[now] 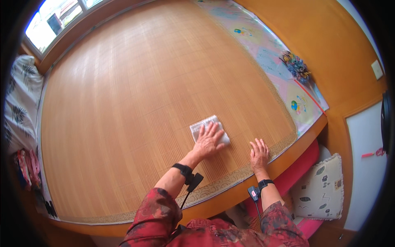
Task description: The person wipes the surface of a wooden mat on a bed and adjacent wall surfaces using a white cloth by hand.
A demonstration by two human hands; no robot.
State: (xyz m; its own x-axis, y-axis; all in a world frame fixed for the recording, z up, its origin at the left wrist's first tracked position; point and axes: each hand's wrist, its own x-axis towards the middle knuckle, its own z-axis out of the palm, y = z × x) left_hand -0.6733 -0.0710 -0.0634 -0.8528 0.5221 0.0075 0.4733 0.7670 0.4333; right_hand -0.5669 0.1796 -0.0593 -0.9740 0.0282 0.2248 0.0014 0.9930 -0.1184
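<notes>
Spread flat over a folded white cloth [197,126], the fingers of the left hand [208,139] are parted and nothing is pinched; the cloth is held from above against the mat [135,94], toward its near side. By the right hand [259,156], nothing is held: it is laid palm down, with fingers slightly parted, near the mat's patterned border [222,182], apparently for support. The step in hand is judged to be the wiping of the mat, though how much has been covered cannot be told. For a further stroke, even palm pressure would be called for, with the cloth kept flat so that its edges are not caught on the ridges. The surface is tan and finely slatted, and it is bounded in front by an orange-brown wooden edge [230,201]. On the right, a pale printed sheet [267,59] is left exposed, and a multicoloured tufted bundle [297,67] is rested on it. Leaf-printed fabric [22,103] is piled at the left, below a bright window [57,22]; a cream cushion [319,189] is seen at the lower right.
</notes>
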